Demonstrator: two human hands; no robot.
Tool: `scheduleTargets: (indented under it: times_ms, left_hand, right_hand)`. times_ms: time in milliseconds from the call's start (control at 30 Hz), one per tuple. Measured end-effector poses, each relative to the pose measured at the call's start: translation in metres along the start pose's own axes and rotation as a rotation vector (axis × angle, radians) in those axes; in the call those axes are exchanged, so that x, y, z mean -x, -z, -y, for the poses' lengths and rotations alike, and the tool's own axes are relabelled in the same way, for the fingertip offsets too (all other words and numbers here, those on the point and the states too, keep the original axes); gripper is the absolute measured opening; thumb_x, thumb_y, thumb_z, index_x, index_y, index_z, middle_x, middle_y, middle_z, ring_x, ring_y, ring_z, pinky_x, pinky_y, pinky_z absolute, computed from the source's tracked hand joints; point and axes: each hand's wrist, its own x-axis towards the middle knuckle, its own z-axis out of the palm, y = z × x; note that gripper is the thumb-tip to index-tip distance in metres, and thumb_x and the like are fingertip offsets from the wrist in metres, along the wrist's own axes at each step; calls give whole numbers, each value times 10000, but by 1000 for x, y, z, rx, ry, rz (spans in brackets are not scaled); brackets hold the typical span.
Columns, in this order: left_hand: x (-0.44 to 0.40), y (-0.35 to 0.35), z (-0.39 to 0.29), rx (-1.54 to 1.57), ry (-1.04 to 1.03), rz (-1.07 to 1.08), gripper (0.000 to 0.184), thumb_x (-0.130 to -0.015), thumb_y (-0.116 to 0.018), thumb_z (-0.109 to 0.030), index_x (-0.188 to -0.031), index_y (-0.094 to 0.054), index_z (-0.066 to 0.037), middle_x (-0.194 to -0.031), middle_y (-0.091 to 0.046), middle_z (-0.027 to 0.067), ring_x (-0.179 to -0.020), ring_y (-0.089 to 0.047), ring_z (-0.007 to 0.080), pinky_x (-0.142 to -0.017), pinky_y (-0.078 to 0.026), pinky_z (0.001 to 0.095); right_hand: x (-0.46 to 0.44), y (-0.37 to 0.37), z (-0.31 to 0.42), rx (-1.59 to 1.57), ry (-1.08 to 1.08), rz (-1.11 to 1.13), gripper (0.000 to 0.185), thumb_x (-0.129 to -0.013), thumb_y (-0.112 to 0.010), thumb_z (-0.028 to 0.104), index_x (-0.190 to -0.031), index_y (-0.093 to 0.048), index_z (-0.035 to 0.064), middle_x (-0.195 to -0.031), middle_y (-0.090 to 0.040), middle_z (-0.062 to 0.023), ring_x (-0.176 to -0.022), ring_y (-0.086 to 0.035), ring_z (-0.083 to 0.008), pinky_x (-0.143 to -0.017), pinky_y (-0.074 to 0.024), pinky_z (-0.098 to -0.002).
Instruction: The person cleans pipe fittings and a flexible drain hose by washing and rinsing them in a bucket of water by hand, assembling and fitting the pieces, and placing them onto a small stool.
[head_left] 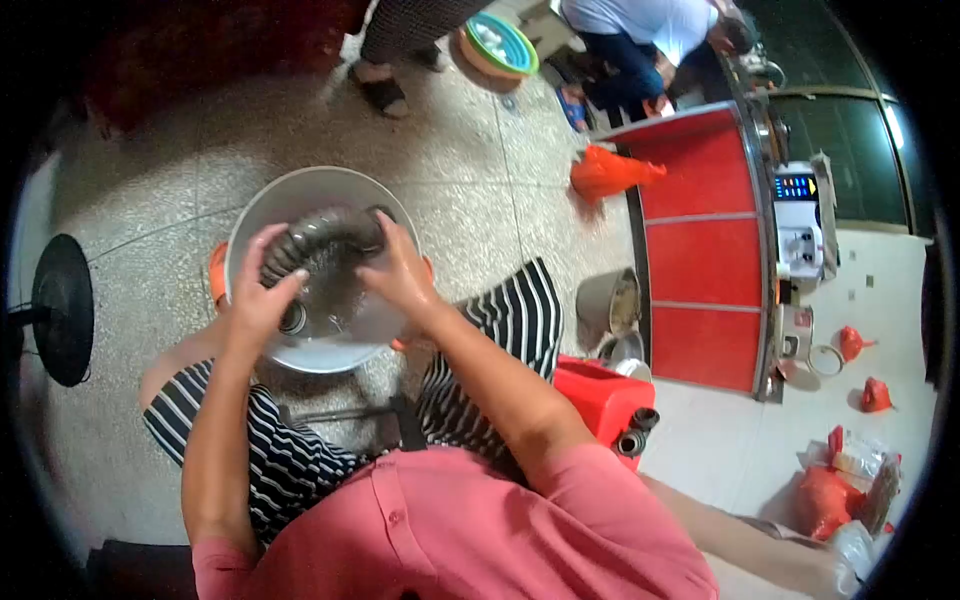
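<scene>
A dark, wet, ribbed piece (335,232) arches over a large pale metal basin (320,356); it looks like a curved tube or a row of nested rings, and I cannot tell which. My left hand (262,285) is curled round its left end. At its right end my right hand (400,272) grips it with bent fingers. Murky water (335,300) shows in the basin beneath. A small round dark ring-shaped item (292,319) sits inside, close to my left hand.
A red container (600,400) with dark round pieces (632,442) stands right of my knee. Beyond are a grey bucket (608,302), an orange bag (608,174) and a red-panelled counter (700,260). A black fan (64,310) is left. Two people are at the back, near stacked basins (498,46).
</scene>
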Motion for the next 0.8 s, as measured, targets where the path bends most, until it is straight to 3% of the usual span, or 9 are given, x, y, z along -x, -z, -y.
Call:
scheduleTargets:
  times_ms: [33, 67, 267, 467, 567, 633, 733, 800]
  left_hand:
    - [1, 1, -4, -158, -163, 33, 539, -691, -628, 10, -1190, -437, -60, -1124, -498, 94, -1043, -481, 183, -912, -383, 293]
    - [0, 2, -7, -123, -192, 20, 539, -690, -631, 6, -1190, -439, -62, -1133, -494, 92, -1049, -479, 183, -913, -380, 289]
    - [2, 15, -8, -34, -154, 127, 564, -686, -646, -4, -1204, -434, -70, -1192, -466, 79, -1092, -454, 176, -941, -349, 282]
    - [1, 20, -7, 0, -213, 192, 576, -680, -653, -11, -1208, -430, -63, -1205, -460, 68, -1110, -441, 175, -956, -334, 284]
    - [0, 25, -10, -3, -218, 173, 578, -678, -658, -20, -1208, -431, -57, -1198, -465, 68, -1109, -442, 176, -956, -335, 287]
    - [4, 24, -21, 61, -131, 178, 565, -680, -661, -30, -1201, -441, -51, -1183, -477, 72, -1108, -444, 176, -955, -338, 290]
    - [2, 27, -12, 87, -164, 107, 544, -672, -677, -53, -1177, -472, -49, -1153, -497, 80, -1090, -458, 175, -939, -356, 292]
    - [2, 22, -11, -71, -63, 81, 537, -665, -688, -75, -1162, -486, -44, -1137, -510, 88, -1070, -475, 177, -925, -370, 292]
  right_hand:
    - [-9, 0, 1, -8, -4, -4, 826, -619, -693, 92, -1315, -258, 4, -1213, -397, -250, -1147, -387, -378, -985, -309, -378]
    - [-12, 1, 1, -12, -28, -10, 821, -618, -693, 94, -1312, -263, 3, -1215, -396, -250, -1148, -387, -377, -985, -310, -378]
    - [-15, 0, -12, 58, -18, -84, 790, -583, -705, 93, -1271, -329, 0, -1160, -447, -219, -1093, -433, -366, -946, -349, -395]
    - [-30, 6, 0, 145, 242, -131, 581, -545, -699, 83, -1085, -488, 44, -1030, -530, -156, -998, -480, -361, -870, -397, -403]
    - [-32, 9, 2, 80, 135, -7, 490, -549, -684, 71, -1012, -526, 71, -973, -549, -137, -957, -501, -348, -839, -412, -401]
    - [-30, 9, 5, 77, 131, -73, 472, -551, -678, 68, -1000, -534, 75, -961, -553, -140, -944, -511, -341, -827, -417, -400]
    - [-24, 1, 4, 103, 75, -114, 465, -587, -704, 101, -1018, -538, 49, -984, -558, -149, -954, -528, -318, -830, -425, -378]
    - [-6, -2, 3, 107, -2, -116, 469, -586, -705, 108, -1020, -537, 44, -981, -558, -156, -943, -533, -323, -814, -431, -386]
